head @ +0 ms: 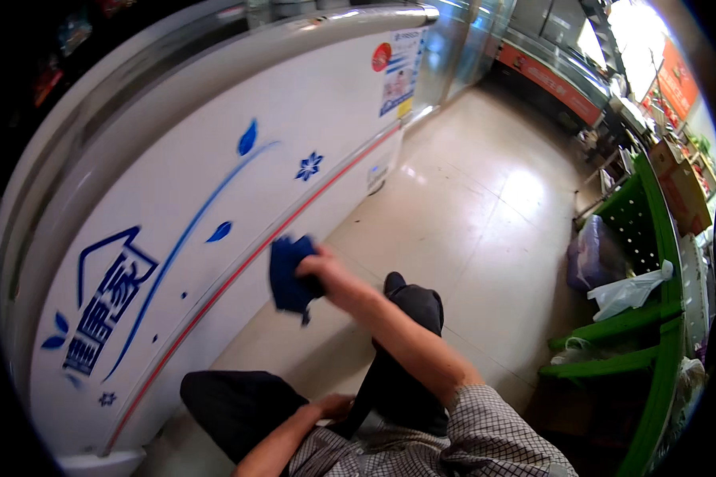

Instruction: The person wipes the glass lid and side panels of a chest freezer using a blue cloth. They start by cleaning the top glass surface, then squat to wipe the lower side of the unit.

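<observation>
My right hand (328, 274) is stretched forward and closed on a dark blue cloth (291, 275), which hangs bunched from the fingers. The cloth is in front of the lower side of a white chest freezer (227, 197); whether it touches the panel I cannot tell. The panel carries blue leaf and flower prints and a red trim strip (250, 259). Low in the view, my left hand (336, 406) lies near my thigh, its fingers partly hidden, so its grip does not show.
Green slatted shelving (662, 286) stands on the right, holding a purple container (590, 256) and a white plastic bag (629, 293). Pale floor tiles (471, 208) run between it and the freezer. A display counter with an orange front (552, 86) stands farther back.
</observation>
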{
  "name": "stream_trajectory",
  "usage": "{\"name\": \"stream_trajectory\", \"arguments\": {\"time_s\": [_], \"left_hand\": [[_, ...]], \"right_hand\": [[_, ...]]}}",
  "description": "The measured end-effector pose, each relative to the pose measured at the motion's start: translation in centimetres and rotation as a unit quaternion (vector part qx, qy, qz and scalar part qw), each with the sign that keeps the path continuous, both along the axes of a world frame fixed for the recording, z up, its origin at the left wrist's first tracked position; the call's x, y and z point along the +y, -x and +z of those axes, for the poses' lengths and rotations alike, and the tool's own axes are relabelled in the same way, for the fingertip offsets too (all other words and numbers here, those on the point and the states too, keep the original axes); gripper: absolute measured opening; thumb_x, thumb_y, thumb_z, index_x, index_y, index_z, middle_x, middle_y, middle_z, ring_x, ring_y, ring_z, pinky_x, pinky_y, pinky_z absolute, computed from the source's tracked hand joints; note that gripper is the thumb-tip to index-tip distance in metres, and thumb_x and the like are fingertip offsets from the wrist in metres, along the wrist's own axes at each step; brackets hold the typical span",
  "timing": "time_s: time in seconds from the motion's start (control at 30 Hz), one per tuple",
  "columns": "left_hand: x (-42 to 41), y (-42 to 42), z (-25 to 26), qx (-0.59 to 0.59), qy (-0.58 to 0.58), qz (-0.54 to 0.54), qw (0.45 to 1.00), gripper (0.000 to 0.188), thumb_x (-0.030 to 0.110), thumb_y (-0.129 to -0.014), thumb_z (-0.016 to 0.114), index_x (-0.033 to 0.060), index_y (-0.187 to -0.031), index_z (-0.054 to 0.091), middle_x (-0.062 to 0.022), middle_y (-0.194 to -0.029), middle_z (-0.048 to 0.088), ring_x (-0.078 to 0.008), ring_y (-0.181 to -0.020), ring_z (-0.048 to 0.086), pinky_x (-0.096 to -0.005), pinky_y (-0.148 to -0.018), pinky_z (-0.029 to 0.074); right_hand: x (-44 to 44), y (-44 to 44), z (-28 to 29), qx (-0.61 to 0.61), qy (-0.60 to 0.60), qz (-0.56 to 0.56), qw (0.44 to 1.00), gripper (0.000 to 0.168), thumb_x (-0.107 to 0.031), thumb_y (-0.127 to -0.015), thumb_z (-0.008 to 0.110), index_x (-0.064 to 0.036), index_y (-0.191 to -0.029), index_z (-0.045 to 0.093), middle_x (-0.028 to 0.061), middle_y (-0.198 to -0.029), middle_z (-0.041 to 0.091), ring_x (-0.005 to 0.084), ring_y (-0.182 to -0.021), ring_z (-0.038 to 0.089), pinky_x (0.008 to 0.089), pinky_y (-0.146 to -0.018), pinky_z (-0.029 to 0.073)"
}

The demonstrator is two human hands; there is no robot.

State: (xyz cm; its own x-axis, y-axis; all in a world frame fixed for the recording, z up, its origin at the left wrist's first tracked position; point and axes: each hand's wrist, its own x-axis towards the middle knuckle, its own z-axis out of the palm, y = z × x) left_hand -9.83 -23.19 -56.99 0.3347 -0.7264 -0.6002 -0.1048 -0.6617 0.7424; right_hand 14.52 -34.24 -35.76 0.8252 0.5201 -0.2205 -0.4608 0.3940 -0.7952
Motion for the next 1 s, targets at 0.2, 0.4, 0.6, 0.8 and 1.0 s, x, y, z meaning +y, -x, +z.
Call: {"name": "stream_trajectory", "arguments": {"time_s": [0.2,0.4,0.6,0.8,1.0], "left_hand": [[5.2,-1.8,16.4,-0.112,0.075,0.362,0.922,0.044,0.030,-0.098,0.058,0.0013,-0.131,0.056,-0.0116,-0.108,0.071,-0.0197,-0.095,0.067,-0.0325,-0.085,0.052],[16.0,3.3,22.4,-0.451,-0.044,0.536,0.713,0.017,0.010,-0.089,0.064,0.0010,-0.102,0.068,-0.0140,-0.094,0.070,-0.0257,-0.085,0.068,-0.0340,-0.078,0.053],[18.1,4.4,21.9,-0.555,-0.100,0.548,0.618,0.009,0.005,-0.086,0.061,0.0012,-0.092,0.067,-0.0129,-0.092,0.069,-0.0313,-0.091,0.066,-0.0401,-0.088,0.050],[20.7,7.0,20.0,-0.562,-0.194,0.493,0.635,0.007,0.008,-0.085,0.064,0.0029,-0.089,0.067,-0.0114,-0.089,0.069,-0.0310,-0.086,0.064,-0.0440,-0.094,0.047],[20.8,9.4,20.5,-0.552,-0.238,0.529,0.599,0.007,0.008,-0.081,0.067,0.0044,-0.087,0.067,-0.0102,-0.086,0.069,-0.0310,-0.085,0.064,-0.0459,-0.096,0.046]], "right_hand": [[-3.9,4.1,7.2,-0.060,-0.074,-0.172,0.981,0.053,-0.018,-0.080,0.078,-0.003,-0.124,0.053,0.0092,-0.109,0.063,0.0212,-0.102,0.063,0.0383,-0.089,0.054],[-8.2,-1.7,10.8,-0.121,-0.061,-0.289,0.948,0.038,-0.014,-0.081,0.070,-0.003,-0.116,0.060,0.0070,-0.098,0.066,0.0193,-0.089,0.065,0.0357,-0.076,0.058],[-10.4,-11.0,17.8,-0.263,-0.064,-0.349,0.897,0.021,-0.008,-0.083,0.064,-0.004,-0.103,0.061,0.0034,-0.088,0.063,0.0149,-0.080,0.061,0.0298,-0.071,0.053],[-11.3,-20.1,26.6,-0.453,0.127,-0.506,0.723,0.024,-0.016,-0.082,0.070,-0.004,-0.101,0.062,0.0086,-0.089,0.065,0.0164,-0.082,0.063,0.0315,-0.071,0.053],[-10.8,-29.8,30.9,-0.472,0.433,-0.395,0.659,0.051,-0.038,-0.085,0.063,0.004,-0.113,0.061,0.0231,-0.099,0.067,0.0331,-0.094,0.067,0.0421,-0.081,0.055]]}}
